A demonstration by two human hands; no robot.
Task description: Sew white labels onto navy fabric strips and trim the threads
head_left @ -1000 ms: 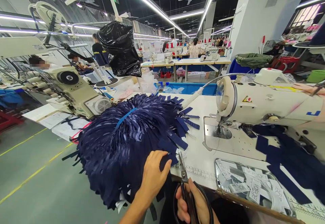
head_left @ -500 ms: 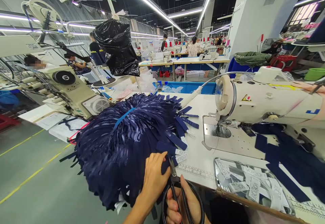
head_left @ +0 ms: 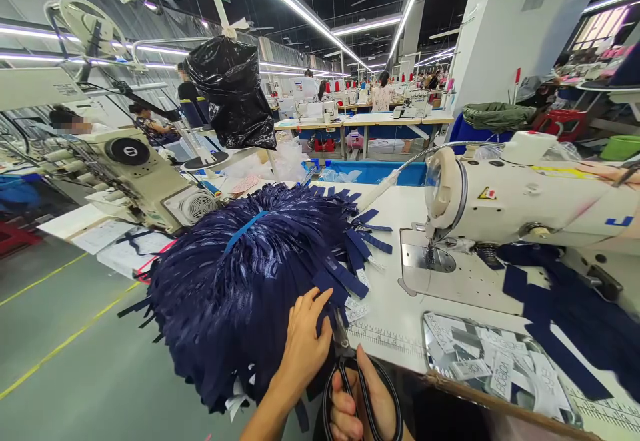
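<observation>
The bundle of navy strips (head_left: 215,294), cinched with a blue band (head_left: 245,233), bulks up beyond and to the left of both hands; its near right edge lies under the left hand (head_left: 305,337), whose fingers are bent over the cloth, thumb and forefinger apart with navy fabric between them; whether they pinch it, I cannot tell. The right hand (head_left: 379,395) is closed round the handles of black-handled scissors (head_left: 342,344); their blades look nearly together, the tips just beside the left thumb. I take the step in hand to be snipping at a strip's end; the next move seems to call for a steady left hold, fingertips clear of the blades, and a small, exact opening of the scissors. Just past the tips lie white printed labels (head_left: 356,309); to the right of the right hand sits a tray (head_left: 426,341) of similar labels, and beyond it stands a sewing machine (head_left: 505,191), more navy cloth (head_left: 560,294) beneath its arm.
</observation>
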